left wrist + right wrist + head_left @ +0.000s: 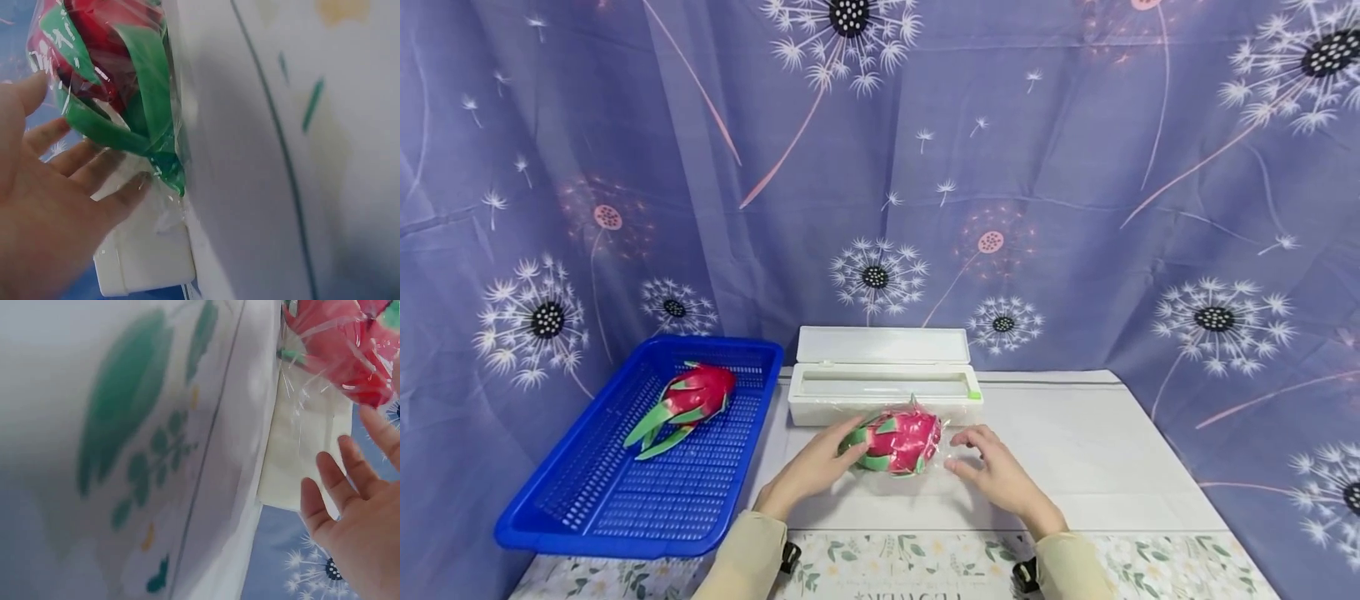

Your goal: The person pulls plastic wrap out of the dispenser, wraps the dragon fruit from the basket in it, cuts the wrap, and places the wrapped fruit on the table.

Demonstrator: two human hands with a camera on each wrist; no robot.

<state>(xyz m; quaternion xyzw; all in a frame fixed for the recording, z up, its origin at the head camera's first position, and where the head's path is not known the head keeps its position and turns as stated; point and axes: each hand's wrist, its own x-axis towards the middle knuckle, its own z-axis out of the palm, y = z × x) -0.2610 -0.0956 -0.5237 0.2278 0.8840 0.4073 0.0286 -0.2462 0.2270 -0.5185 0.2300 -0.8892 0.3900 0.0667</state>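
Note:
A red dragon fruit with green leafy scales lies on the table, wrapped in clear plastic film that shines over its skin. My left hand is at its leafy end, thumb and fingertips right at the film. In the left wrist view, the fingers of that hand are spread loosely beside the green tips. On the other side my right hand is held just off the red end, over loose film. The right wrist view shows this hand with its fingers relaxed and apart, holding nothing.
Behind the fruit stands a white film dispenser, its lid raised and a roll inside. A blue basket on the left holds another dragon fruit. A flower-patterned curtain surrounds the white table.

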